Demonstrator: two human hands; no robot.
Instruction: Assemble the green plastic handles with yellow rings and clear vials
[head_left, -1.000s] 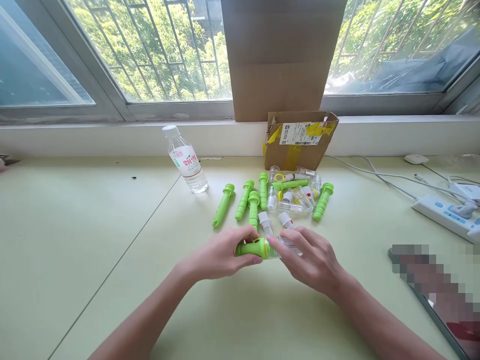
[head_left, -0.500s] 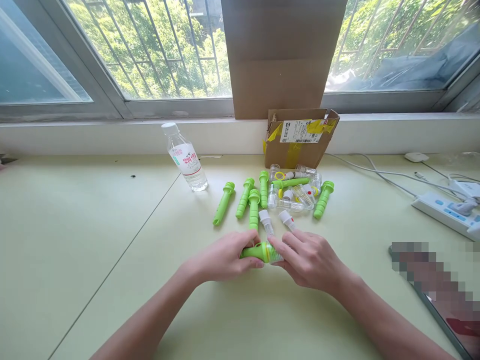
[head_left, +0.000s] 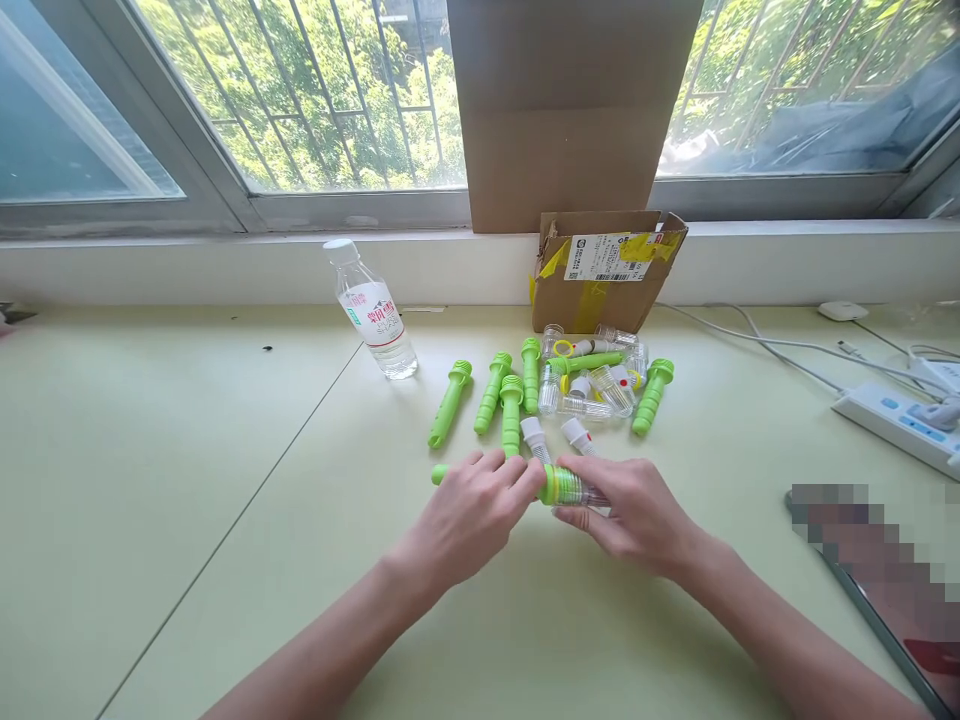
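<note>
Hands, both closed: the left hand [head_left: 480, 505] grips a green tube [head_left: 439, 474], the right hand [head_left: 637, 515] the clear tube [head_left: 587, 493] around its ribbed end, nearer the viewer than two white-topped pieces [head_left: 533, 434] on the surface [head_left: 187, 440].

The left hand [head_left: 478, 508] partly hides the green stick [head_left: 547, 485]; the phone [head_left: 877, 590] is cropped.

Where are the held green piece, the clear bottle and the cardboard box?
Held green piece [head_left: 547, 485]: head view, on its collar.
Clear bottle [head_left: 374, 315]: head view, on its label.
Cardboard box [head_left: 604, 262]: head view, front label.
</note>
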